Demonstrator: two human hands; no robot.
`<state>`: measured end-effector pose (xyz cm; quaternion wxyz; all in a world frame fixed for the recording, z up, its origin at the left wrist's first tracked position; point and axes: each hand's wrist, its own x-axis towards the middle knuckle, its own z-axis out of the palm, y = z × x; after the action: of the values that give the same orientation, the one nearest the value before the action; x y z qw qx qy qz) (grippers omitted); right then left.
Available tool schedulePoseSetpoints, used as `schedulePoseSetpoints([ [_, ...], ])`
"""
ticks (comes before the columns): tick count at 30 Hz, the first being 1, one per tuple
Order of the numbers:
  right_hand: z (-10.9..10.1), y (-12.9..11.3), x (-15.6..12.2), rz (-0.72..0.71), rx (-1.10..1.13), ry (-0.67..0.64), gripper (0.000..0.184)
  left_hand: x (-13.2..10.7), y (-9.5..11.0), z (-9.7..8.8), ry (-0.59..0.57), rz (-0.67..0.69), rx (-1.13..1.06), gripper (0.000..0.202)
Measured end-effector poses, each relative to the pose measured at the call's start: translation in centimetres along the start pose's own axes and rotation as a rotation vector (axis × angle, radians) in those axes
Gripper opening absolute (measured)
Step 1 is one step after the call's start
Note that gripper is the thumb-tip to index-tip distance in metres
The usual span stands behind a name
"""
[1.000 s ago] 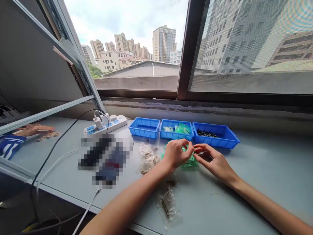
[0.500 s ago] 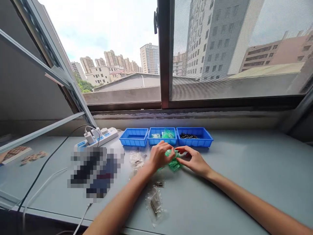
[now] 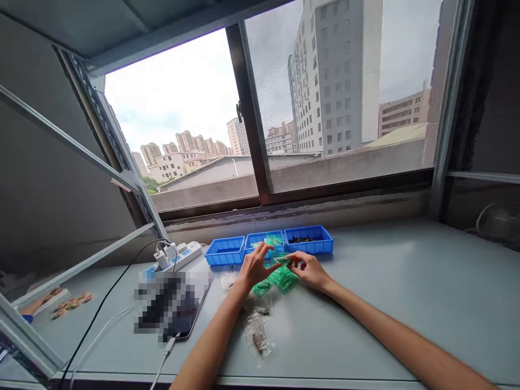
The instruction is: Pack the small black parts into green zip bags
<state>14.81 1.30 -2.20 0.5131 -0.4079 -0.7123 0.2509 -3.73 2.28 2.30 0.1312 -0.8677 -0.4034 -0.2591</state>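
Observation:
My right hand (image 3: 309, 271) pinches a small green plastic bag (image 3: 281, 260) between thumb and fingertips, raised a little over the table. On the other side of it, my left hand (image 3: 255, 267) has its fingers spread, with the thumb pointing at the bag; whether the thumb touches it I cannot tell. Beneath both hands lies a pile of green plastic bags (image 3: 283, 278). Closer to me are clear plastic bags (image 3: 259, 338) with small metal-looking parts inside. More clear bags (image 3: 227, 279) lie left of my left hand, partly hidden by it.
Three blue bins stand in a row behind my hands: a left bin (image 3: 225, 259), a middle bin (image 3: 249, 239) with bags, and a right bin (image 3: 320, 247) holding dark small parts. At left are a power strip (image 3: 189, 253), cables and a blurred-out device (image 3: 187, 330). Another person's hand (image 3: 36, 306) shows far left.
My left hand's fingers, closed together before, have spread apart. The small green bag now shows between my hands, held by the right. The camera view has tilted and shifted.

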Motion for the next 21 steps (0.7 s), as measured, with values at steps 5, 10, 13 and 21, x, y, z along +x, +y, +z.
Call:
schedulePoseSetpoints([
  [5,0.4,0.5,0.4,-0.008,-0.004,0.029,0.018,-0.1,-0.1,0.4,0.016,0.030,-0.001,0.021],
  [10,0.1,0.5,0.5,-0.030,-0.053,0.080,0.016,0.0,0.5,1.1,0.003,0.128,0.042,0.008],
  [13,-0.1,0.4,0.3,-0.054,-0.064,0.143,0.016,-0.1,1.0,1.5,-0.033,0.186,0.075,0.009],
  [21,-0.5,0.2,-0.2,-0.091,-0.053,0.289,0.018,-0.1,1.8,1.6,0.018,0.191,0.073,0.012],
])
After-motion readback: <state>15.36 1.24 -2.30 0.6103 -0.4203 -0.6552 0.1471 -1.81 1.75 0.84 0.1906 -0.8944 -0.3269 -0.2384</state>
